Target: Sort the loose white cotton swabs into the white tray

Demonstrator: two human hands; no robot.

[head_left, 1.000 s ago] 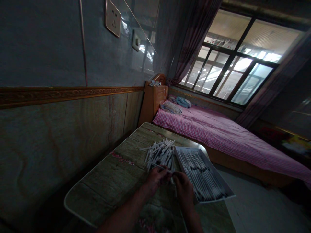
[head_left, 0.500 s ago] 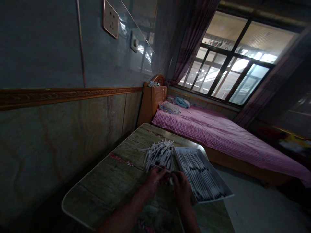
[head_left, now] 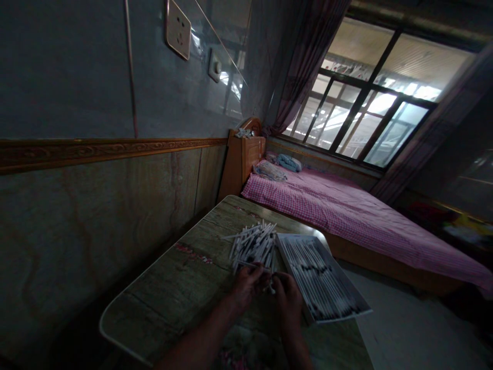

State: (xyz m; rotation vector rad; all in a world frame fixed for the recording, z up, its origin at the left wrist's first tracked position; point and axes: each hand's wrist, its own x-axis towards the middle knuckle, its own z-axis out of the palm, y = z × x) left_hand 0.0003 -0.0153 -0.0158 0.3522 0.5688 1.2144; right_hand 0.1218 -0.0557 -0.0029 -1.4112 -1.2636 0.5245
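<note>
My left hand (head_left: 248,285) is closed around a thin white pen-like stick (head_left: 246,264) that points out to the left over the pile. Just to its right, my right hand (head_left: 288,297) is closed, its fingertips pinched near the stick's right end; what they grip is hidden. A loose pile of white pen-like sticks with dark ends (head_left: 254,242) lies just beyond my left hand. To the right of my right hand, an open shallow white box (head_left: 344,273) holds many such sticks laid side by side in two rows. A small white tip shows below my fingers.
The marble-patterned table (head_left: 165,293) has a pale rim and stands along a tiled wall (head_left: 115,205). Beyond it is a bed (head_left: 327,205) with a pink checked sheet and a wooden headboard (head_left: 242,159). Bare floor (head_left: 396,308) shows on the right.
My right hand's fingertips have shifted slightly down and away from the stick in my left hand. A white tip shows more plainly beneath them. The pile and box look the same.
</note>
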